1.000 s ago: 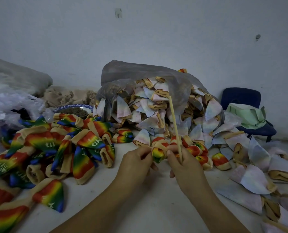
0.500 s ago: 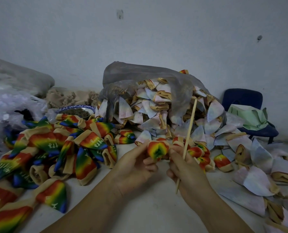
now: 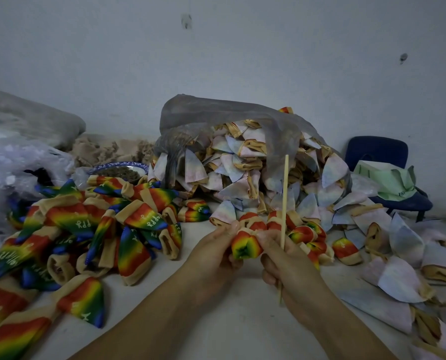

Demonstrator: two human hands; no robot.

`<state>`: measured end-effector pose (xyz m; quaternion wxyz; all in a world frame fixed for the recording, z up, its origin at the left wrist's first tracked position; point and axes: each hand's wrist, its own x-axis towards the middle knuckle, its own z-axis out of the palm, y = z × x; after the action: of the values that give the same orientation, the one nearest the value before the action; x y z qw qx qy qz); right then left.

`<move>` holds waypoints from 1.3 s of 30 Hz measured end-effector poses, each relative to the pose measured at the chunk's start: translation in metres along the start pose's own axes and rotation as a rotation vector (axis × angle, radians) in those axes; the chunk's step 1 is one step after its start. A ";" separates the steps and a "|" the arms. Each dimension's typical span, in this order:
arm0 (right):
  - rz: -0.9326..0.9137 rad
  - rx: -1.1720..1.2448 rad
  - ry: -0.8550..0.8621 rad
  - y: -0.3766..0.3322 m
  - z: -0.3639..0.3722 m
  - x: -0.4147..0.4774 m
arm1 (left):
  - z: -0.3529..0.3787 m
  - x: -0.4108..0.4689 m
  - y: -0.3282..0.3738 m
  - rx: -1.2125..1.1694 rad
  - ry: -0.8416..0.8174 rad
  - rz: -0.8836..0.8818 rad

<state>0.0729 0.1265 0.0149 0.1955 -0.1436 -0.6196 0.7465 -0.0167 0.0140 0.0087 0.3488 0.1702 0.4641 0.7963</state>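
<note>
Above the near middle of the surface [image 3: 232, 331], the left hand [image 3: 214, 253] pinches a rainbow fabric piece [image 3: 245, 246]. The right hand [image 3: 292, 266] grasps its other side and an upright stick [image 3: 284, 198], probably between thumb and forefinger.

1 small rainbow fabric piece [image 3: 246, 246], red-rimmed with a puckered green middle, is pinched between the left hand [image 3: 214, 258] and right hand [image 3: 289, 266] above the table's [image 3: 242, 323] near middle. 1 wooden stick [image 3: 284, 203], gripped by the right hand, stands nearly upright just beside it.

Matt cloth rainbow piece [image 3: 245, 246], smooth wooden stick [image 3: 284, 201], translucent plastic bag [image 3: 216, 113].
</note>
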 end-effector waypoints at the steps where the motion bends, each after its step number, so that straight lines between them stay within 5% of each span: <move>1: 0.002 0.002 0.014 0.000 0.000 0.001 | 0.000 0.000 -0.001 0.022 0.022 0.010; 4: 0.018 0.064 0.060 -0.001 -0.002 0.003 | -0.001 0.001 -0.004 0.342 0.094 0.177; 8: 0.042 0.141 0.064 -0.002 -0.003 0.002 | 0.007 -0.006 -0.006 0.869 -0.072 0.497; 12: 0.151 0.172 0.049 0.000 0.003 0.000 | 0.004 -0.004 -0.013 1.044 -0.097 0.747; 14: 0.219 0.121 0.072 0.003 0.005 0.000 | 0.006 -0.005 -0.010 0.992 -0.043 0.758; 19: 0.149 -0.186 0.012 0.008 0.010 -0.003 | 0.004 -0.002 -0.009 0.486 0.136 0.285; 25: -0.078 -0.697 0.003 0.007 -0.003 -0.004 | -0.021 0.009 0.012 -0.470 0.151 0.107; 34: -0.203 -1.184 -0.121 0.007 -0.010 -0.006 | -0.039 0.018 0.032 -0.733 0.326 0.106; 39: -0.196 -1.257 -0.110 0.011 -0.004 -0.006 | -0.035 0.018 0.019 -0.597 0.257 0.062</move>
<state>0.0787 0.1253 0.0029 0.1094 -0.1350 -0.9586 0.2256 -0.0584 -0.0012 0.0062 0.2974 -0.0272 0.2451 0.9224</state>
